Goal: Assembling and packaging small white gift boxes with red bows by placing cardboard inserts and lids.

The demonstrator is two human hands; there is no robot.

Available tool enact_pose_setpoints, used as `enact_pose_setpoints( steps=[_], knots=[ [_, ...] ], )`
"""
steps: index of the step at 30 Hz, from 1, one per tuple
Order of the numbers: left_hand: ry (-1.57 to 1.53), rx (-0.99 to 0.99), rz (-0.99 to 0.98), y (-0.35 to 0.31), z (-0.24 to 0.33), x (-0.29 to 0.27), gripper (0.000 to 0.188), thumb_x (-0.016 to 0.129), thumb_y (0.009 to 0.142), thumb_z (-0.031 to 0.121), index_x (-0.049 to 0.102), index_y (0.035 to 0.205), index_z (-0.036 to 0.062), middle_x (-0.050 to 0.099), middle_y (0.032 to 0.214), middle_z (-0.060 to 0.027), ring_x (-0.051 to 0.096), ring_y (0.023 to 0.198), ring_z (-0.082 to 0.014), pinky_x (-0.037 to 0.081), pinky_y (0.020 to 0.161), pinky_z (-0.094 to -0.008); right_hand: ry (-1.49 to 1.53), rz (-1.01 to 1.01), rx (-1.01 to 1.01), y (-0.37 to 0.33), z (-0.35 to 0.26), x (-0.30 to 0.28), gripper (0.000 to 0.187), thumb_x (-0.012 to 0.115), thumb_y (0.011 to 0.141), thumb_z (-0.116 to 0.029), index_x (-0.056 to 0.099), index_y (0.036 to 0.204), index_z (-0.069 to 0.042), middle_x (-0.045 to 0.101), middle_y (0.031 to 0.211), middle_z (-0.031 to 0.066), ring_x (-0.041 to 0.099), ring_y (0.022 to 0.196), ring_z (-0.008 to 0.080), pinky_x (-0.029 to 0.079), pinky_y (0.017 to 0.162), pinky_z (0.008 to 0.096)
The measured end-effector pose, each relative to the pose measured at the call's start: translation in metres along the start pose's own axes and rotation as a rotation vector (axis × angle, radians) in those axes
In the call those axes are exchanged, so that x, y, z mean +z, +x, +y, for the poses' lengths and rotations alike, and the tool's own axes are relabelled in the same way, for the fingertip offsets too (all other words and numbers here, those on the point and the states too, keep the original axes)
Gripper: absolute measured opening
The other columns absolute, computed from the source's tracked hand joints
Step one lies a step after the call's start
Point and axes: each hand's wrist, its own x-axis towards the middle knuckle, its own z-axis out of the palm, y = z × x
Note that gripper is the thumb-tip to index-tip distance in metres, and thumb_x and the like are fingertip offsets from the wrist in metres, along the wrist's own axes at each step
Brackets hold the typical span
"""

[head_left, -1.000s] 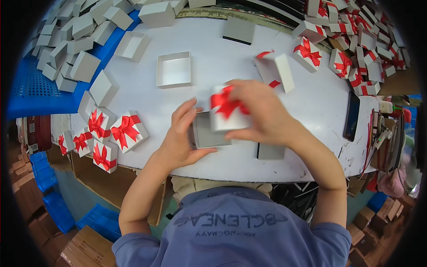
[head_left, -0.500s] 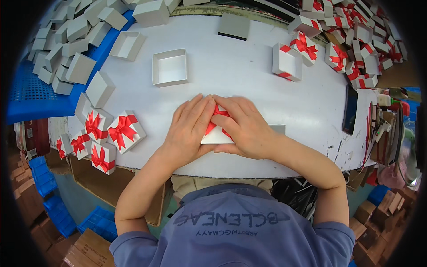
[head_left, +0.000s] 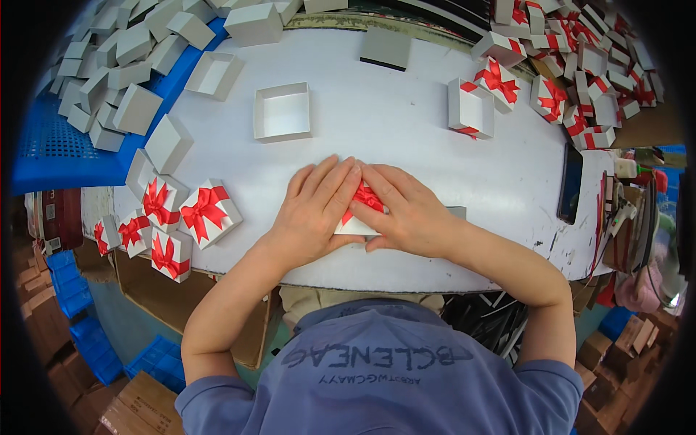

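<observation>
A white gift box lid with a red ribbon bow [head_left: 367, 196] lies on the table in front of me, mostly covered by both hands. My left hand [head_left: 317, 206] wraps round its left side, fingers together and pointing away from me. Round the right side is my right hand [head_left: 401, 205], its fingers pressed against the lid and the bow; the two hands' fingertips nearly meet at the far edge. Beyond them sits an open white box base [head_left: 283, 136]. Whether a base lies under the lid is hidden. A grey piece [head_left: 457, 212] shows partly behind my right hand.
Several bow-topped lids [head_left: 206, 214] lie at the left, beside a blue crate [head_left: 72, 174] heaped with white boxes. A ribboned base [head_left: 471, 109] stands at the right, near a pile of ribboned boxes [head_left: 580, 65]. A phone [head_left: 570, 185] lies near the right edge; a grey square [head_left: 386, 49] is at the back.
Both hands still hold the ribboned lid. My right fingers have shifted slightly, showing more of the bow. The whole view has moved a little.
</observation>
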Motion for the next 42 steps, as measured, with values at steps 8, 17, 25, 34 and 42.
enact_pose_setpoints(
  steps=[8,17,25,34,42],
  knots=[
    [0.384,-0.471,-0.127,-0.049,-0.016,-0.073,0.080,0.076,0.061,0.025,0.039,0.128,0.0022,0.043,0.126,-0.0175,0.037,0.121,-0.0358,0.026,0.099,-0.0485,-0.013,-0.257,0.435,-0.056,-0.013,-0.080,0.079,0.081,0.052,-0.023,0.044,0.120,-0.006,0.039,0.127,0.0202,0.041,0.115,0.0373,0.036,0.094,0.0441],
    [0.414,-0.331,-0.067,0.026,-0.069,-0.048,0.090,0.075,0.063,0.011,0.025,0.138,0.0056,0.034,0.132,-0.0218,0.032,0.124,-0.0395,0.027,0.102,-0.0459,-0.125,0.229,0.253,-0.035,0.002,-0.064,0.036,0.070,0.057,-0.002,0.061,0.092,-0.002,0.060,0.079,0.0063,0.059,0.069,0.0274,0.046,0.065,0.0364],
    [-0.399,-0.036,-0.001,0.027,-0.002,0.009,0.087,0.075,0.064,0.015,0.027,0.136,0.0055,0.043,0.123,-0.0189,0.043,0.107,-0.0378,0.038,0.091,-0.0436,-0.189,0.004,-0.017,-0.007,0.000,-0.027,0.037,0.069,0.054,-0.007,0.063,0.090,-0.005,0.053,0.086,0.0011,0.051,0.076,0.0184,0.043,0.064,0.0331],
    [0.169,0.051,-0.209,-0.009,-0.015,-0.039,0.048,0.074,0.066,0.023,0.060,0.111,0.0165,0.052,0.122,-0.0022,0.041,0.114,-0.0365,0.039,0.088,-0.0454,-0.447,0.224,0.401,-0.059,0.079,-0.064,0.026,0.068,0.063,-0.005,0.060,0.088,-0.007,0.059,0.099,0.0094,0.055,0.092,0.0282,0.038,0.084,0.0360],
    [-0.444,0.054,0.137,0.004,-0.029,0.007,0.084,0.081,0.061,0.021,0.035,0.131,0.0091,0.037,0.131,-0.0192,0.038,0.118,-0.0395,0.040,0.091,-0.0434,1.187,0.315,0.912,0.030,0.057,-0.023,0.027,0.060,0.083,-0.020,0.060,0.099,0.002,0.062,0.088,0.0084,0.057,0.078,0.0121,0.046,0.069,0.0261]
  ],
)
